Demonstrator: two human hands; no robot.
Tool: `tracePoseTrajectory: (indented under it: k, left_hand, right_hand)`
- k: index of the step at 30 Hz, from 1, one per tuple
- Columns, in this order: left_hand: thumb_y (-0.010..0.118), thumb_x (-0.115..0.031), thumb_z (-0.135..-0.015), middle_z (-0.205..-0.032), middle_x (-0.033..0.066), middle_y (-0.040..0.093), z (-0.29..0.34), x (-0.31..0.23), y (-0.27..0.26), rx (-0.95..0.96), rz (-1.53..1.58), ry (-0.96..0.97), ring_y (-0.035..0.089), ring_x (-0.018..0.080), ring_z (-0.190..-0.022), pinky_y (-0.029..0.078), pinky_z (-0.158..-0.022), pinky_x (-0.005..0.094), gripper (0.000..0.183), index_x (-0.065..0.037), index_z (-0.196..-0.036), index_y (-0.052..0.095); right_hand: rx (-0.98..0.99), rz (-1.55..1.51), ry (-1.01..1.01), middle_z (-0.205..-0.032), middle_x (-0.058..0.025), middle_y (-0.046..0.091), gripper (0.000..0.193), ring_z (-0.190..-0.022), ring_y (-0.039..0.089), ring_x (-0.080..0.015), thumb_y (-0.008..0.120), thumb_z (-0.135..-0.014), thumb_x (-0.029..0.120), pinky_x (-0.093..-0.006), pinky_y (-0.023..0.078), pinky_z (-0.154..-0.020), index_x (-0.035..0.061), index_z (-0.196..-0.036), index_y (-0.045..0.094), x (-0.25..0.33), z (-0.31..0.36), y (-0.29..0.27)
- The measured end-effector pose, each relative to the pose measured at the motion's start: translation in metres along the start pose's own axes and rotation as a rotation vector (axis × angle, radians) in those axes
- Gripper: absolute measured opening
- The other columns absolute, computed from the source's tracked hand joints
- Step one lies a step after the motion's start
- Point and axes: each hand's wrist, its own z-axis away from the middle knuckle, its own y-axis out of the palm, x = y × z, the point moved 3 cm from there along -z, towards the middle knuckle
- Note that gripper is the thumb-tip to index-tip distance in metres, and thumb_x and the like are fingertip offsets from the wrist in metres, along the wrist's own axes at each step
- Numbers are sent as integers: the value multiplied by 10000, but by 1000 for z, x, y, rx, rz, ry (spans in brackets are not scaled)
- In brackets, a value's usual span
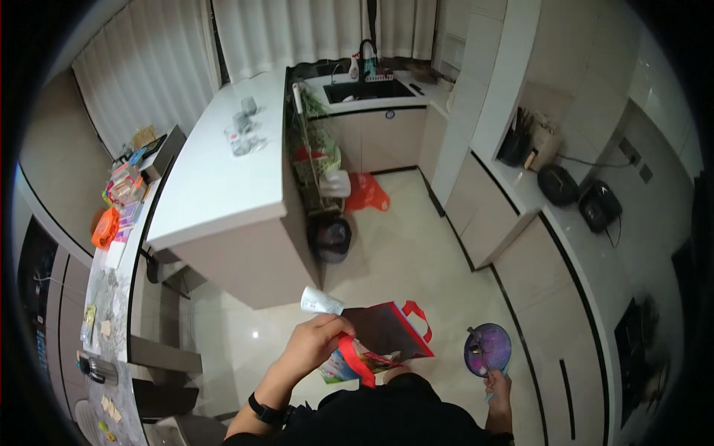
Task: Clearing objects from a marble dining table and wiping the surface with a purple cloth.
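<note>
Head view, looking down over the person's chest at a kitchen floor. Item one: red-handled shopping bag (387,331), dark inside with a colourful printed outer face, hanging open in front of the body above the pale tiles. Left hand (316,343) is closed around one red strap and the bag's near edge; a small white crumpled paper (320,301) sticks up from the same fingers. A black watch (265,410) sits on that wrist. Item two: round purple bowl (488,349) with a spoon lying in it, held level just right of the bag and apart from it. Right hand (497,386) grips the bowl from underneath at its near rim, fingers curled shut on it.

Surroundings: white island counter (223,178) ahead, carrying a few clear glasses (242,137). Black bin bag (329,238) and orange plastic bag (366,193) on the floor beside a wire rack of greens (316,160). Sink (368,91) at the far wall. Two black cookers (580,197) on the right-hand counter. Cluttered side shelf (119,215) at far left.
</note>
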Motion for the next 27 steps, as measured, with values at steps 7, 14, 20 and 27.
tracePoseTrajectory:
  k: [7, 14, 20, 27]
  left_hand:
    - [689, 37, -724, -900, 72, 653, -157, 58, -5, -50, 64, -185, 643, 284, -857, 515, -761, 352, 231, -83, -913, 633]
    - [703, 35, -713, -889, 60, 663, -293, 149, 6, -134, 42, -281, 649, 278, -852, 522, -748, 346, 228, -88, -894, 639]
    - [695, 47, -710, -902, 54, 676, -429, 253, -18, -204, -31, -267, 669, 264, -854, 542, -733, 329, 242, -92, -902, 646]
    - [674, 43, -707, -863, 67, 667, -537, 333, -82, -304, -195, -383, 665, 260, -804, 532, -698, 333, 208, -77, -875, 653]
  right_hand:
    - [179, 94, -91, -638, 34, 491, 135, -572, 537, -94, 640, -849, 206, -165, 279, -403, 114, -810, 550, 198, -128, 157]
    - [434, 87, -117, -650, 35, 485, 128, -606, 568, -104, 647, -850, 207, -171, 282, -393, 102, -835, 575, 318, -265, 342]
    - [543, 61, -53, -668, 31, 496, 139, -623, 573, -118, 665, -848, 225, -177, 280, -401, 105, -857, 596, 396, -371, 505]
    - [598, 70, -63, -709, 8, 504, 160, -656, 572, -108, 680, -835, 220, -178, 281, -401, 106, -832, 568, 509, -461, 680]
